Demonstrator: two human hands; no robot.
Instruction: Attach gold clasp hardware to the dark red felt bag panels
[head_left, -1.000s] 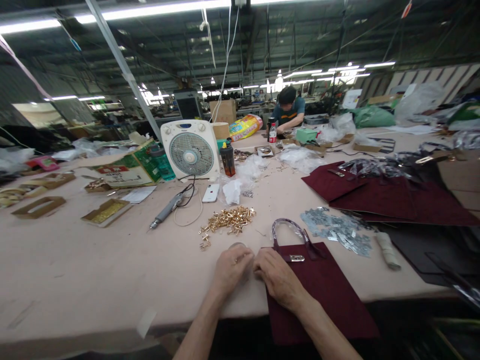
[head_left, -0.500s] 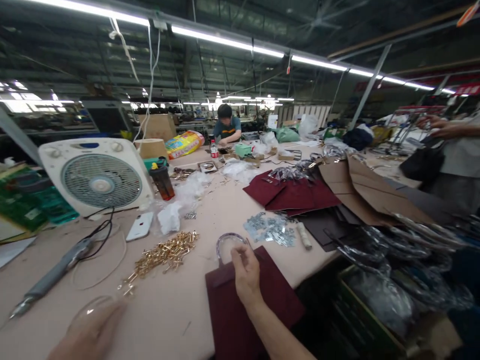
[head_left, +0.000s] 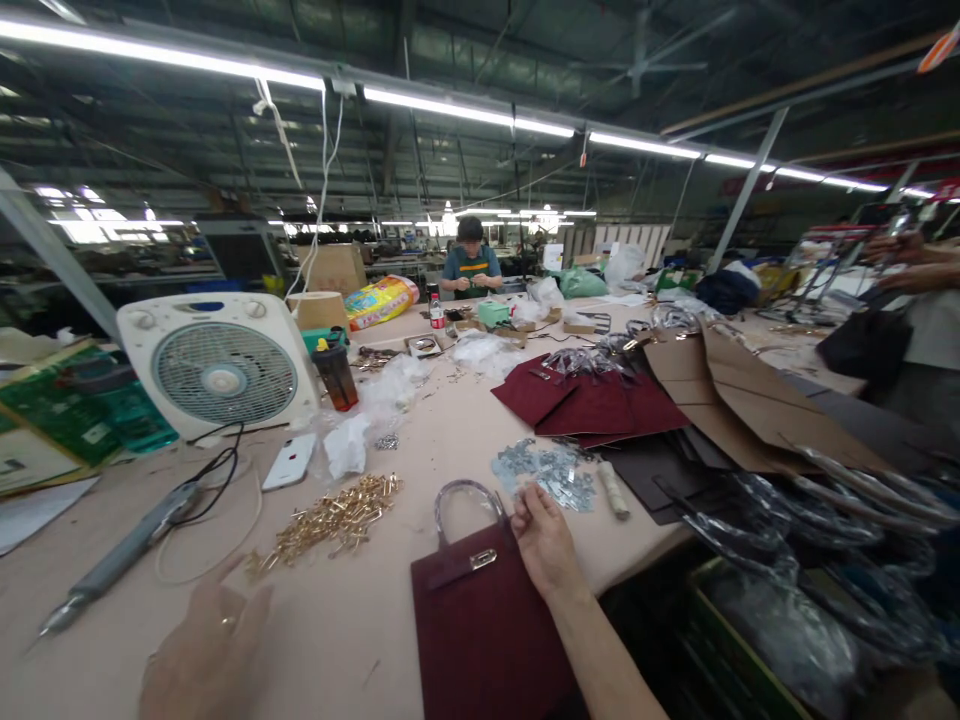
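A dark red handbag panel [head_left: 480,620] with a plastic-wrapped handle [head_left: 459,487] lies at the table's front edge. A gold clasp [head_left: 483,559] shows near its top. My right hand [head_left: 546,540] is closed at the panel's upper right edge, beside the base of the handle; its fingers hide the exact spot they pinch. On the left, my left hand [head_left: 206,645] is somewhat blurred, thumb and forefinger apart, with nothing visible in it. Just beyond its fingertips is a pile of small gold-coloured metal fittings [head_left: 330,520].
Flat silver metal plates [head_left: 546,472] and a pale roll [head_left: 613,490] lie beyond my right hand. A screwdriver-like power tool [head_left: 120,550], phone [head_left: 289,461] and fan [head_left: 217,365] are leftward. Red panels [head_left: 592,400] and brown panels [head_left: 772,400] are stacked right. A person [head_left: 471,265] sits opposite.
My right hand has moved right, from over the panel's top to its right edge, uncovering the gold clasp. My left hand has shifted right and slightly up, closer to the gold fittings.
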